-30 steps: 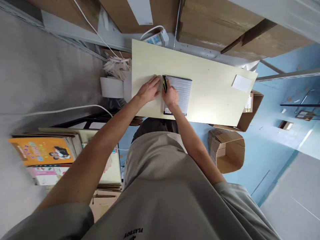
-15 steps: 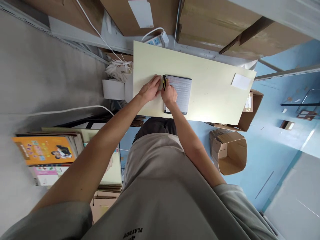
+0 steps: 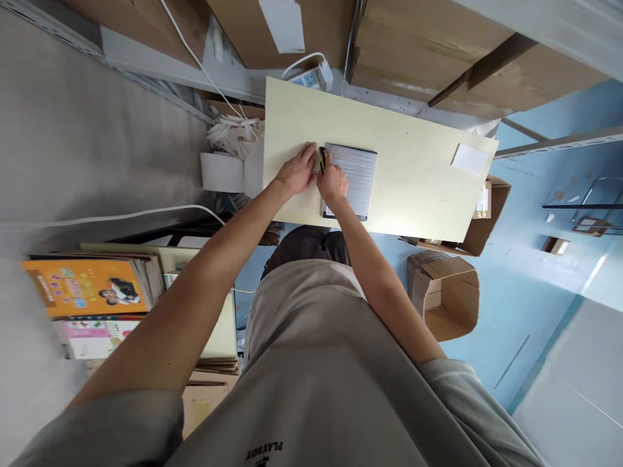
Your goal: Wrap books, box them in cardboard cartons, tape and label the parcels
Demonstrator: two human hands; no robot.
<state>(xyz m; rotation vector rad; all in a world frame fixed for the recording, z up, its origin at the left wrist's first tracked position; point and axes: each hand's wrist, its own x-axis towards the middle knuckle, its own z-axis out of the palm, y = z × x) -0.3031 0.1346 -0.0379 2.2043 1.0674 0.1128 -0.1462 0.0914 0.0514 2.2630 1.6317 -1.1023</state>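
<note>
A flat grey package, like a book in a ribbed or clear wrap [image 3: 359, 185], lies on the pale table [image 3: 413, 175]. My right hand [image 3: 333, 183] rests over its left side, with the fingers closed round a black-and-yellow utility knife [image 3: 322, 159]. The knife lies along the package's upper left edge; its blade cannot be made out. Just left of that edge, my left hand [image 3: 298, 171] lies flat on the table with its fingers stretched out, holding nothing.
A white card [image 3: 470, 159] lies at the table's right end. A power strip [image 3: 307, 79] sits behind the table. An open cardboard box [image 3: 450, 298] stands on the floor at right. Books [image 3: 92, 288] are stacked at lower left, and a white bin [image 3: 222, 172] stands beside the table.
The camera view has shifted slightly. The utility knife has turned a little in my right hand, showing less yellow. Both hands stay at the package's left edge.
</note>
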